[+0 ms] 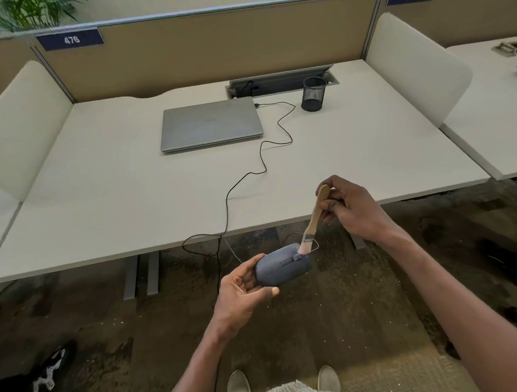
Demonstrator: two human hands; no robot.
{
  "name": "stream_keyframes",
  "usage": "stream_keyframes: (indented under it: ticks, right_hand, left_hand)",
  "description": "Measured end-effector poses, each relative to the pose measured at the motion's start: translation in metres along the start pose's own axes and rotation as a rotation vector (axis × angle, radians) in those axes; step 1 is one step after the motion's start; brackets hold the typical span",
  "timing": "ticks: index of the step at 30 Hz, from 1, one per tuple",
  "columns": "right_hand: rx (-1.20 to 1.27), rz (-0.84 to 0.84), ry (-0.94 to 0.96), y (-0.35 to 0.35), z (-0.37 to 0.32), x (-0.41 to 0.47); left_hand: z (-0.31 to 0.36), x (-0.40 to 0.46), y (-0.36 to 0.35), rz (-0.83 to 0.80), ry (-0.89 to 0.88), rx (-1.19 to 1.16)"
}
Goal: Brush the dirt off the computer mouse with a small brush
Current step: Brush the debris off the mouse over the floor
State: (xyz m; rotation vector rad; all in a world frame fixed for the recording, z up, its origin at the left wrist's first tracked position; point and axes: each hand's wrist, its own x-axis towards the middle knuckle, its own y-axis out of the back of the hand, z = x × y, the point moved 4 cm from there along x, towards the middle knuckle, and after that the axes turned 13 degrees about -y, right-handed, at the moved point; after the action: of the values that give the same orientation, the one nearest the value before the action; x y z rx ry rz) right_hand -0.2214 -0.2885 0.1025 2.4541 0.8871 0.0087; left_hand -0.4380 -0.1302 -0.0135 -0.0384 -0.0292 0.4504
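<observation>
A dark grey computer mouse [281, 268] is held in the air in front of the desk, below its front edge. My left hand [243, 290] grips its rear end, thumb along the near side. A small brush [314, 215] with a pale wooden handle points down, its bristles touching the front of the mouse by the scroll wheel. My right hand [353, 206] pinches the upper part of the handle. The mouse's black cable [262, 162] runs up over the desk to the laptop.
A closed silver laptop [210, 124] lies at the back of the white desk [99, 187]. A black mesh pen cup [314, 94] stands to its right near a cable tray. Beige side screens flank the desk. Carpet and my shoes are below.
</observation>
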Motion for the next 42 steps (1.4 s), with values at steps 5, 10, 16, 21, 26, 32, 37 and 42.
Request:
stream_keyframes:
  ticks: [5, 10, 16, 21, 26, 32, 37, 42]
  right_hand:
    - [-0.005, -0.005, 0.001, -0.005, 0.002, 0.0]
    - [0.008, 0.075, 0.032, -0.002, 0.003, 0.005]
    - [-0.047, 0.013, 0.017, 0.0, 0.008, 0.002]
    - [-0.064, 0.077, 0.0, -0.009, 0.005, 0.007]
    - [-0.102, 0.198, 0.021, -0.016, -0.008, 0.009]
    - [-0.138, 0.124, -0.002, -0.051, -0.039, 0.008]
    - [-0.301, 0.142, -0.03, -0.071, -0.045, 0.013]
    - [-0.396, 0.2, -0.116, -0.055, -0.037, 0.021]
  left_hand:
    - [0.002, 0.0, -0.001, -0.019, 0.006, -0.03]
    - [0.002, 0.001, -0.001, -0.031, 0.007, -0.024]
    - [-0.004, 0.002, 0.0, -0.045, 0.017, -0.018]
    - [-0.007, 0.002, -0.003, -0.063, 0.013, 0.01]
    - [-0.007, 0.002, -0.004, -0.057, -0.002, 0.043]
    - [-0.005, 0.003, -0.008, -0.053, -0.018, 0.074]
    - [-0.003, 0.002, -0.011, -0.051, -0.019, 0.076]
    - [-0.003, 0.001, -0.006, -0.044, -0.028, 0.09]
